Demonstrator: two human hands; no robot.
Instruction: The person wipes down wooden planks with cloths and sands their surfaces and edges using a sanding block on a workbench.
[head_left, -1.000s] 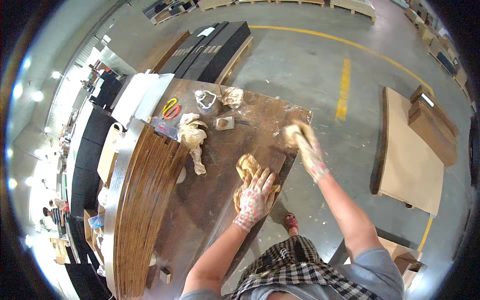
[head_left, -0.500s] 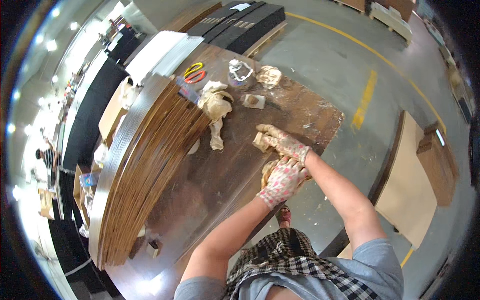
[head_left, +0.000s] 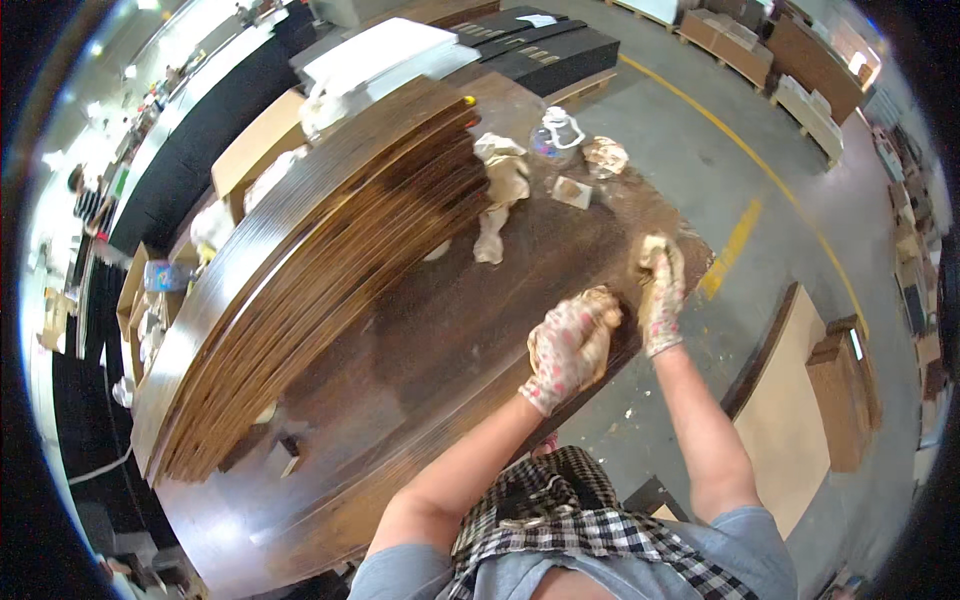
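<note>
A dark brown wood-grain board (head_left: 400, 330) lies flat in front of me. My left hand (head_left: 570, 345), in a white glove with pink dots, is closed low over its near edge; whatever is in the fist is mostly hidden. At the board's right end is my right hand (head_left: 661, 295), gloved alike, its stained fingers bent together and slightly blurred. A pale bit shows at those fingertips, too unclear to name. Beyond my hands lie a crumpled cream cloth (head_left: 503, 170) and a small pale square pad (head_left: 572, 192) with a brown spot.
A tall stack of brown boards (head_left: 330, 240) stands at the left. Toward the far corner are a clear plastic jug (head_left: 556, 138) with a white handle and a crumpled wad (head_left: 605, 156). Cardboard panels (head_left: 785, 410) lie on the floor at right.
My hands have parted: the right went to the board's far right end, the left stayed near the front edge. The view has shifted, and the scissors are no longer visible.
</note>
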